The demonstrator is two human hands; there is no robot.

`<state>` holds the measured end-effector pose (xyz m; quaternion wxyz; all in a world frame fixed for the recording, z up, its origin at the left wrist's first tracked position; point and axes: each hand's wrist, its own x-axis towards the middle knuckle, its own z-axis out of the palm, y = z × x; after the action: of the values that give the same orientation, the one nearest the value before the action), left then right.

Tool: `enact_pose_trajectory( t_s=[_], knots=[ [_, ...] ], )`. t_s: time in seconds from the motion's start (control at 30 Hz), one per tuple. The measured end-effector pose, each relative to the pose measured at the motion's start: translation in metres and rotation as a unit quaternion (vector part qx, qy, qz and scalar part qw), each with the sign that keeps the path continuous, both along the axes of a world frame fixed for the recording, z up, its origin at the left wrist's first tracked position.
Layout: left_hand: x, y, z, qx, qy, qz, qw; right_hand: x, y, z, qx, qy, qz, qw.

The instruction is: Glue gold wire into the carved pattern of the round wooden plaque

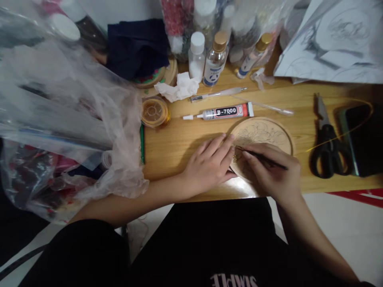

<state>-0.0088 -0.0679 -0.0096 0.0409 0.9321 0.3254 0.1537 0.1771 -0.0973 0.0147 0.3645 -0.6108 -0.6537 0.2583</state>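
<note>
A round wooden plate with a line drawing of curling shapes lies near the front edge of the table. My left hand grips its left rim, fingers laid over the edge and the thumb lower down. In my right hand is a pair of slim black tweezers, held like a pen. Their tip points left, down at the plate beside my left fingertips. Small gold wire shapes sit on the plate there. My fingers hide part of the drawing.
Behind the plate lie a B-7000 glue tube and a pen. Small bottles stand farther back. A wire spool and plastic bags are left; black scissors and a phone right.
</note>
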Motion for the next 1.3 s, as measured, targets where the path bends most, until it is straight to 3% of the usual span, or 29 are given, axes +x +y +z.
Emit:
enact_pose_trajectory(
  t_s=[0.4,0.63,0.83,1.0,1.3],
  knots=[
    [0.0,0.001,0.001,0.021,-0.016,0.005,1.0,0.028,0.026,0.005,-0.069,0.056,0.128,0.988],
    [0.001,0.001,0.001,0.024,-0.014,0.012,1.0,0.042,0.043,0.013,-0.038,-0.017,0.237,0.971],
    [0.001,0.001,0.003,0.024,-0.002,0.014,1.0,0.046,0.068,0.019,0.064,-0.084,0.373,0.922],
    [0.0,0.001,0.002,0.024,-0.002,0.012,1.0,0.04,0.089,0.028,0.097,-0.083,0.455,0.881],
    [0.001,0.001,0.001,0.033,-0.013,0.012,0.999,0.031,0.103,0.035,0.128,-0.124,0.534,0.826]
  ],
)
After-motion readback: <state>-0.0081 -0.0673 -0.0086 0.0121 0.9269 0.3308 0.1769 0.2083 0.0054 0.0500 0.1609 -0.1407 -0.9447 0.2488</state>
